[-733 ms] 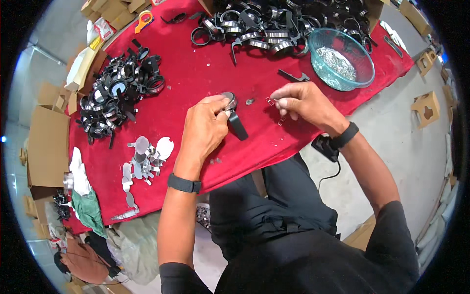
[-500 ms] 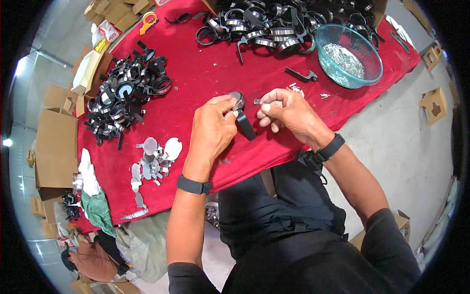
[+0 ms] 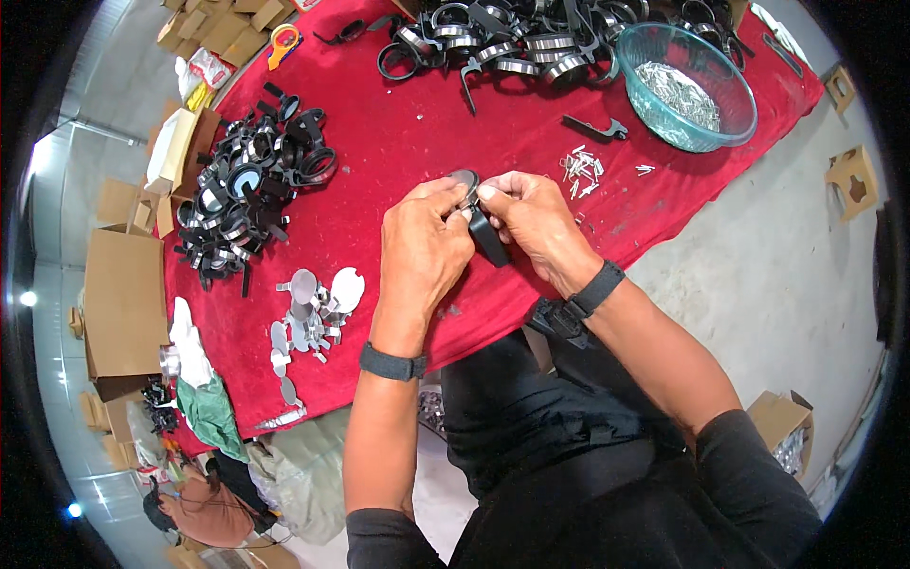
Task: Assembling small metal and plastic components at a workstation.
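In front of me my left hand (image 3: pixel 422 251) is closed round a black ring-shaped part with a strap-like handle (image 3: pixel 489 237). The ring end sticks up past my fingertips, and the handle slants down to the right. My right hand (image 3: pixel 540 223) meets it from the right, thumb and fingers pinched together at the ring's edge. What sits between those fingertips is hidden. Close to my right hand lies a small pile of thin silvery pins (image 3: pixel 580 171), and beyond it a loose black handle with a forked end (image 3: pixel 595 127).
A see-through teal bowl (image 3: pixel 735 90) of silvery pins stands at the back right. Heaps of black ring parts lie at the back (image 3: pixel 512 57) and left (image 3: pixel 242 180) of the red cloth (image 3: pixel 379 123). Grey discs with tabs (image 3: pixel 303 322) lie front left. Cardboard boxes (image 3: pixel 123 303) flank the table.
My right hand has moved left and now touches the ring part; the small greyish piece seen at its fingertips is hidden now. The view has shifted slightly.
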`<state>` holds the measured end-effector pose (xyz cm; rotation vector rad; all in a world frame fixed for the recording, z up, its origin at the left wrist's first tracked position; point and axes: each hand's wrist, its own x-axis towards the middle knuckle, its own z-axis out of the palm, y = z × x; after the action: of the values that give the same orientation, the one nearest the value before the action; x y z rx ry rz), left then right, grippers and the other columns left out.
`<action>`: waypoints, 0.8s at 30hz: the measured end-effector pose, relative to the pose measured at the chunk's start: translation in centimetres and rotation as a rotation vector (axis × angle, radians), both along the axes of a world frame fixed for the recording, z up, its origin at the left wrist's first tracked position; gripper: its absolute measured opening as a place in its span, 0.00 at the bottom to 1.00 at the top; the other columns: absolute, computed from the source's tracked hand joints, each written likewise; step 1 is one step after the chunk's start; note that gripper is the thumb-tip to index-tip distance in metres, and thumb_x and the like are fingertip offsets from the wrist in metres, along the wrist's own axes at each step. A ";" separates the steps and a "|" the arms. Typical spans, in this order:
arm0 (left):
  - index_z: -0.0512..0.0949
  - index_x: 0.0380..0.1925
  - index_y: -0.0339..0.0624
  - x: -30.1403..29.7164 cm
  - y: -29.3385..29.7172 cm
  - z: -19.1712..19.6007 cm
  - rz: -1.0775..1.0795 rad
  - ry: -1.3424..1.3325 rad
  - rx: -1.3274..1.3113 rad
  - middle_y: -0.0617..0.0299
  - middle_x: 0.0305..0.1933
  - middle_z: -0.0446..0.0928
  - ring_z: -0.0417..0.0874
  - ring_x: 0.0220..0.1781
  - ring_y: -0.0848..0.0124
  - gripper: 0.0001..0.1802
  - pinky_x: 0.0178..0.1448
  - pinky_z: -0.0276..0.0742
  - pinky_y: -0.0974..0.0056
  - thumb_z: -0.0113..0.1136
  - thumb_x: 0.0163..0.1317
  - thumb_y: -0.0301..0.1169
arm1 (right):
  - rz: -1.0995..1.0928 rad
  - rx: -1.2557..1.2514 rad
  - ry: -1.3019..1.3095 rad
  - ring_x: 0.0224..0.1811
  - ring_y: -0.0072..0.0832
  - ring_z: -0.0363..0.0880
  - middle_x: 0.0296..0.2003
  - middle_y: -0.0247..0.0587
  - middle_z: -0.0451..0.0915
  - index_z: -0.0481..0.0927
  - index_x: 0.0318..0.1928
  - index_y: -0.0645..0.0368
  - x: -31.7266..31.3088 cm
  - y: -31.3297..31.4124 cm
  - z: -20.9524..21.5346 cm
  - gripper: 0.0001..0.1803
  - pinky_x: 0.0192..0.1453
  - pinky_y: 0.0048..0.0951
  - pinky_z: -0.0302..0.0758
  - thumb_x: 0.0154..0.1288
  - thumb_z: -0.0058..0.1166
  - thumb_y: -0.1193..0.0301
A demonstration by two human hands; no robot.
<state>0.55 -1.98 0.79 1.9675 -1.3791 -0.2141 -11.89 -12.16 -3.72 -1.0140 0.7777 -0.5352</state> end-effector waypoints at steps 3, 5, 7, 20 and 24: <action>0.90 0.53 0.28 -0.1 0.1 0.1 0.006 0.012 0.015 0.36 0.60 0.88 0.91 0.62 0.43 0.19 0.72 0.84 0.50 0.60 0.64 0.22 | 0.009 -0.011 0.031 0.29 0.16 0.76 0.33 0.28 0.83 0.86 0.50 0.62 -0.1 0.0 0.2 0.10 0.33 0.22 0.73 0.80 0.65 0.67; 0.90 0.53 0.28 0.3 0.1 -0.2 0.003 0.009 0.014 0.36 0.60 0.88 0.91 0.62 0.43 0.19 0.72 0.84 0.51 0.60 0.64 0.22 | -0.012 0.023 -0.006 0.29 0.16 0.76 0.33 0.29 0.83 0.86 0.50 0.63 0.0 0.1 0.3 0.10 0.33 0.22 0.73 0.80 0.66 0.68; 0.90 0.53 0.28 0.3 0.0 -0.3 -0.006 0.006 0.014 0.37 0.61 0.88 0.91 0.62 0.43 0.19 0.72 0.84 0.51 0.60 0.64 0.22 | -0.052 0.018 -0.023 0.28 0.17 0.77 0.32 0.31 0.85 0.87 0.49 0.64 0.4 0.2 0.0 0.10 0.32 0.24 0.73 0.79 0.65 0.69; 0.89 0.55 0.28 0.4 0.5 -0.1 -0.021 -0.014 0.022 0.36 0.62 0.88 0.91 0.63 0.44 0.20 0.71 0.84 0.52 0.62 0.64 0.21 | -0.075 -0.210 0.173 0.35 0.25 0.89 0.35 0.44 0.92 0.91 0.45 0.67 0.4 0.8 -0.9 0.10 0.40 0.33 0.84 0.77 0.65 0.71; 0.89 0.55 0.28 0.4 0.4 -0.1 -0.019 0.006 0.034 0.37 0.62 0.88 0.91 0.63 0.44 0.20 0.71 0.85 0.52 0.62 0.65 0.21 | -0.076 -0.187 0.116 0.35 0.27 0.90 0.35 0.45 0.93 0.90 0.45 0.68 0.6 0.7 -2.0 0.10 0.41 0.34 0.85 0.77 0.65 0.71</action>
<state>0.91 -1.53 0.66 1.9807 -1.3989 -0.2538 -11.33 -11.47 -5.74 -1.2000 0.8843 -0.6276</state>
